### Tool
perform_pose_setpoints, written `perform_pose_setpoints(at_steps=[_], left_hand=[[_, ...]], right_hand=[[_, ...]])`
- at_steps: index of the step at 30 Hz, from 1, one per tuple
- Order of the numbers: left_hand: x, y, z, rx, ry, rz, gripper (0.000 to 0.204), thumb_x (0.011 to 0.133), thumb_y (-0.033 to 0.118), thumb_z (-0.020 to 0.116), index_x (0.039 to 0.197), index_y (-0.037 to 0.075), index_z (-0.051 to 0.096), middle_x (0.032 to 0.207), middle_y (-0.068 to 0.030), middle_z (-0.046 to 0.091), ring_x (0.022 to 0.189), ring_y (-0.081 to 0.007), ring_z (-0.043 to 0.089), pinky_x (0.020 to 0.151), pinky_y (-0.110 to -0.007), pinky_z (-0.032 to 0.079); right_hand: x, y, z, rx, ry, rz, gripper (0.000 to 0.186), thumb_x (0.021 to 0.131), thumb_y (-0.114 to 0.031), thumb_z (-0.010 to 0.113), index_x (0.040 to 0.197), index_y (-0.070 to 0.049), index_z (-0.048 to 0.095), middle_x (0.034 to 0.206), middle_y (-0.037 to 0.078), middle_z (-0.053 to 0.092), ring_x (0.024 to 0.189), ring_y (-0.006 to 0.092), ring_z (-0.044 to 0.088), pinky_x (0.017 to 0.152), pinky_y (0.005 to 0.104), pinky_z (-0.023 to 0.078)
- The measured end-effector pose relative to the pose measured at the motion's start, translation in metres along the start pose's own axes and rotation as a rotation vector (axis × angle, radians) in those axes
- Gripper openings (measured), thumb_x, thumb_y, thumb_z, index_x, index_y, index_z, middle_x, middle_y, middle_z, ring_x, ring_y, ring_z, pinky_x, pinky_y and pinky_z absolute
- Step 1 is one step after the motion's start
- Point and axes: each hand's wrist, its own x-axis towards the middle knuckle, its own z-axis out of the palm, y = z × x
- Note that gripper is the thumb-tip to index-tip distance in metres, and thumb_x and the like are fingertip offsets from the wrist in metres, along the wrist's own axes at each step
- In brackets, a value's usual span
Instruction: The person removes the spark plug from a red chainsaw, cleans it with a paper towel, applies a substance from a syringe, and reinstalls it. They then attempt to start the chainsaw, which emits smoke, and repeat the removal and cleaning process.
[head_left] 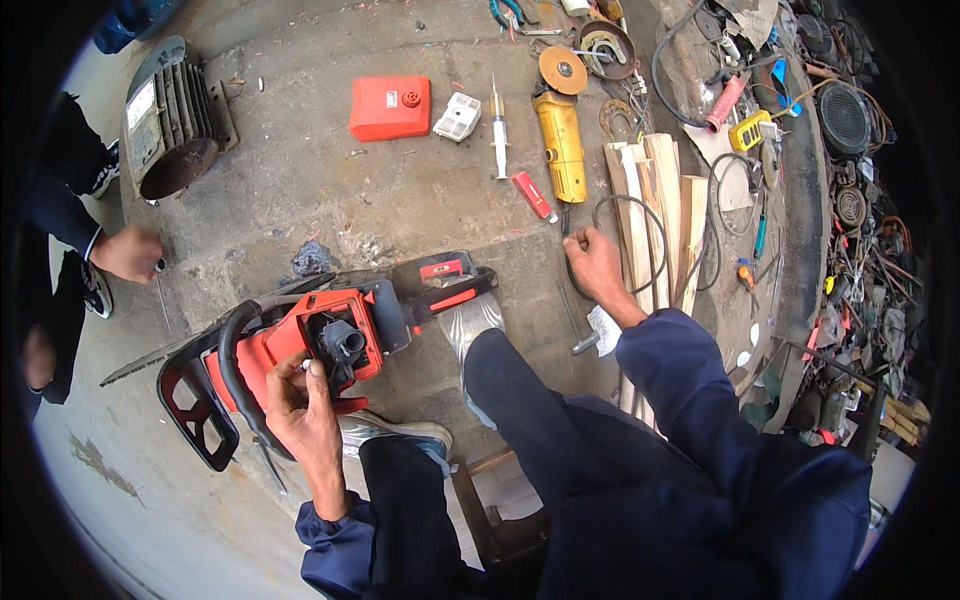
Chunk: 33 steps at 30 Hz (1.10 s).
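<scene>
A red and black chainsaw lies on the ground before my feet, its bar pointing left. The top of its body is uncovered, with a black intake part showing. My left hand is at the near side of the body, thumb and fingers pinching a small pale piece too small to name. Over the ground right of the saw's rear handle, my right hand is closed near a black cable; whatever its curled fingers hold, if anything, is hidden. A T-shaped wrench lies below it.
Beyond the saw lie a red cover, a white filter-like part, a syringe, a small red box and a yellow angle grinder. Wooden strips lie at right. Another person's hand is at left, below a motor housing.
</scene>
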Motion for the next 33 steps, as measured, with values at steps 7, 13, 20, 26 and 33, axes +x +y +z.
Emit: perform_pose_setpoints(at_steps=[7, 13, 20, 26, 33], left_hand=[[-0.007, 0.013, -0.004, 0.03, -0.128, -0.016, 0.025, 0.101, 0.009, 0.078, 0.122, 0.0, 0.069, 0.082, 0.0043, 0.062, 0.074, -0.0034, 0.053, 0.068, -0.022, 0.044], [-0.009, 0.017, -0.014, 0.214, -0.204, 0.245, 0.017, 0.091, 0.008, 0.084, 0.106, 0.004, 0.079, 0.087, -0.0047, 0.063, 0.071, -0.0126, 0.062, 0.062, -0.028, 0.048], [-0.014, 0.009, -0.015, 0.132, -0.221, 0.193, 0.029, 0.083, 0.016, 0.091, 0.108, 0.006, 0.081, 0.098, -0.0066, 0.064, 0.079, -0.0172, 0.066, 0.068, -0.03, 0.056], [-0.02, -0.005, -0.013, 0.119, -0.152, 0.303, 0.023, 0.084, 0.01, 0.089, 0.105, 0.005, 0.081, 0.101, -0.0052, 0.065, 0.08, -0.0134, 0.065, 0.065, -0.027, 0.054], [-0.021, -0.005, -0.019, 0.105, -0.185, 0.295, 0.023, 0.081, 0.007, 0.086, 0.104, 0.005, 0.08, 0.099, -0.01, 0.066, 0.087, -0.024, 0.068, 0.074, -0.034, 0.056]], right_hand=[[-0.109, 0.091, 0.002, -0.24, -0.293, 0.103, 0.031, 0.094, -0.023, 0.068, 0.11, 0.004, 0.066, 0.104, 0.031, 0.074, 0.1, 0.0505, 0.071, 0.09, 0.0562, 0.055], [-0.117, 0.116, 0.025, -0.363, -0.371, 0.015, 0.027, 0.091, -0.02, 0.067, 0.105, 0.002, 0.062, 0.103, 0.03, 0.069, 0.097, 0.0509, 0.069, 0.085, 0.059, 0.053], [-0.111, 0.078, -0.017, -0.373, -0.328, -0.03, 0.025, 0.086, -0.018, 0.065, 0.096, 0.004, 0.059, 0.082, 0.032, 0.067, 0.078, 0.0543, 0.066, 0.074, 0.0599, 0.051], [-0.06, -0.084, -0.051, 0.422, -0.304, -0.229, 0.027, 0.11, -0.025, 0.064, 0.095, -0.004, 0.056, 0.079, 0.003, 0.064, 0.072, 0.0096, 0.056, 0.064, 0.0297, 0.044], [-0.056, -0.253, 0.001, 0.63, -0.955, -0.443, 0.026, 0.109, -0.025, 0.065, 0.112, 0.001, 0.065, 0.092, 0.005, 0.071, 0.083, 0.0117, 0.062, 0.075, 0.0309, 0.051]])
